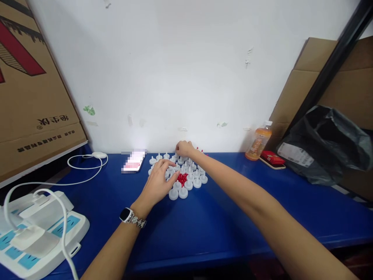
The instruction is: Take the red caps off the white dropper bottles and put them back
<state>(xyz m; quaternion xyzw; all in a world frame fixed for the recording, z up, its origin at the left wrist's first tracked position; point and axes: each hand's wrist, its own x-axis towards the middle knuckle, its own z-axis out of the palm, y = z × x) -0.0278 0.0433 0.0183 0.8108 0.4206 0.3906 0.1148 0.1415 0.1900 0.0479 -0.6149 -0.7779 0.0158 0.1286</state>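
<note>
Resting on round white plastic caps point(186, 187), left hand point(159, 181) fingers spread loose; right hand point(184, 148) grasp unclear.

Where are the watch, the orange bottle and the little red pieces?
watch point(126, 214): head view, on its dark face.
bottle point(258, 145): head view, on its orange body.
red pieces point(182, 178): head view, middle of the pile.

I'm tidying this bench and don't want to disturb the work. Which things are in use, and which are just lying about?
In use: white caps, red bits, both touched by the left hand; right hand at the caps' far edge.

Lying about: phone, drink bottle, red box, black bag, power strip.
</note>
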